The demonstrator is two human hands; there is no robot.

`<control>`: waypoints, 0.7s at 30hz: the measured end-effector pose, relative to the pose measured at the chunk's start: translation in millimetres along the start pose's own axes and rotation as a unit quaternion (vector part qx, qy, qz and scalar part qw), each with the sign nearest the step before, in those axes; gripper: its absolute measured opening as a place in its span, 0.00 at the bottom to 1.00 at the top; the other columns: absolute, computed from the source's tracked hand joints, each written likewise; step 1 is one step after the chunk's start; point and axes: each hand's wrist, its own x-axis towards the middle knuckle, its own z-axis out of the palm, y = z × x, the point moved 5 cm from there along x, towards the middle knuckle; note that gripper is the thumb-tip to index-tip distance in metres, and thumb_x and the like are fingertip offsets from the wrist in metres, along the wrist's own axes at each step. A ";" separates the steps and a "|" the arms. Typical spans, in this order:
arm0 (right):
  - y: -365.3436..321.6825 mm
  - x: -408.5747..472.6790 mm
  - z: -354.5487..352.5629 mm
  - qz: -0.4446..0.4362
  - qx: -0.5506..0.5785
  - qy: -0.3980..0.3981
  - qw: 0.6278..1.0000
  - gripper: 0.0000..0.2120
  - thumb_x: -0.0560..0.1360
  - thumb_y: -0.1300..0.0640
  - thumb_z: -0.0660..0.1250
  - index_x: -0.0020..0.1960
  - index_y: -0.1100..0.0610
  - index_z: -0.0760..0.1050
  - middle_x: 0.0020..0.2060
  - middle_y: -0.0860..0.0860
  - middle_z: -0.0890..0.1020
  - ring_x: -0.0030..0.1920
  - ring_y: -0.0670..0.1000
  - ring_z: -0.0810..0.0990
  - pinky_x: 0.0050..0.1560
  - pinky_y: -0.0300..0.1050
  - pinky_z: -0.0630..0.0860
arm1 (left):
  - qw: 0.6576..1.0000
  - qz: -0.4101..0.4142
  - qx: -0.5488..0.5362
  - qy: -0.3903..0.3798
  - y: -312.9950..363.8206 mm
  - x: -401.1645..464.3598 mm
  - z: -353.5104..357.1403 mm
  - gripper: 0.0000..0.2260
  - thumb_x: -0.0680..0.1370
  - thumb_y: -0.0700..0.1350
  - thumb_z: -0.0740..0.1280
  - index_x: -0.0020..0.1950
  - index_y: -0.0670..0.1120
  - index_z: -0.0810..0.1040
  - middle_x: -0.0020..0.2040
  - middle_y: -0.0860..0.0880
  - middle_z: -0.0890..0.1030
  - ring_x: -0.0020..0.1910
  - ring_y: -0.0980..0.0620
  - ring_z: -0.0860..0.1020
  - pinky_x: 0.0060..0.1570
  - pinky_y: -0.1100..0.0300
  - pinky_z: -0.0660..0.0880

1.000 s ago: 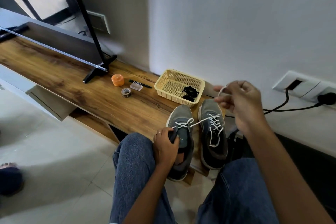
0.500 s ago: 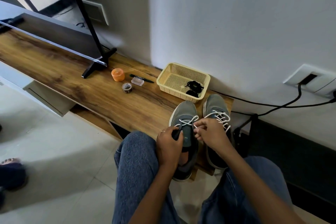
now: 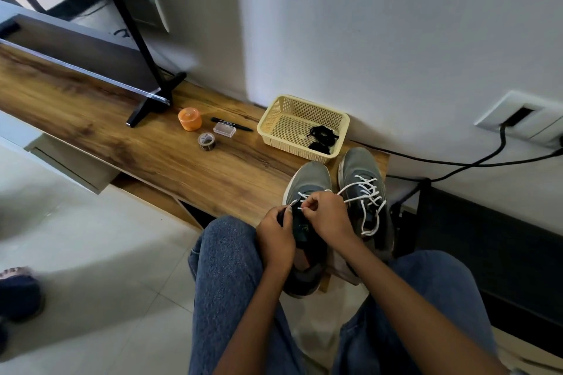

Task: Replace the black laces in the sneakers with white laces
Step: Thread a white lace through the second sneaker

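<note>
While pinching white lace (image 3: 350, 192) — right hand (image 3: 327, 216).

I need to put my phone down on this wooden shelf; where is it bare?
Bare wood lies between the brown tape roll and the grey sneakers, in front of the cream plastic basket. It is crowded around the orange round tub.

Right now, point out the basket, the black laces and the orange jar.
basket (image 3: 275, 119): head view, left rim.
black laces (image 3: 323, 134): head view, middle of bundle.
orange jar (image 3: 189, 119): head view, lid.
</note>
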 end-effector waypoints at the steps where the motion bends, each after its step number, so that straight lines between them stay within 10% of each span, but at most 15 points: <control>1: 0.3 0.5 2.0 0.000 0.001 0.002 1.000 0.04 0.72 0.63 0.69 0.41 0.59 0.82 0.38 0.54 0.84 0.42 0.52 0.80 0.44 0.45 0.75 | 1.000 0.000 -0.002 -0.002 -0.4 0.7 0.7 0.08 0.79 0.42 0.65 0.48 0.40 0.83 0.42 0.46 0.84 0.40 0.51 0.80 0.34 0.69 0.69; 8: 2.9 0.0 6.1 -0.008 0.012 -0.003 1.000 0.04 0.71 0.63 0.68 0.39 0.60 0.80 0.35 0.55 0.82 0.39 0.52 0.79 0.40 0.43 0.72 | 1.000 -0.002 -0.008 -0.002 1.2 -0.6 1.5 0.07 0.79 0.41 0.65 0.48 0.40 0.82 0.40 0.48 0.82 0.38 0.54 0.78 0.32 0.75 0.67; 16: -6.3 0.6 8.0 0.003 -0.068 0.001 0.998 0.07 0.74 0.63 0.64 0.41 0.65 0.78 0.38 0.59 0.82 0.43 0.57 0.78 0.41 0.47 0.68 | 1.000 0.001 -0.022 0.000 0.6 -2.8 2.2 0.06 0.78 0.43 0.67 0.48 0.43 0.83 0.42 0.49 0.84 0.41 0.52 0.81 0.40 0.59 0.75; 21: -5.1 0.2 11.6 -0.021 -0.094 0.015 0.995 0.06 0.76 0.61 0.63 0.42 0.61 0.75 0.42 0.58 0.80 0.44 0.58 0.78 0.38 0.45 0.64 | 0.999 0.026 -0.024 -0.019 6.2 -6.0 1.7 0.06 0.77 0.41 0.67 0.50 0.46 0.84 0.43 0.55 0.83 0.43 0.58 0.79 0.42 0.71 0.73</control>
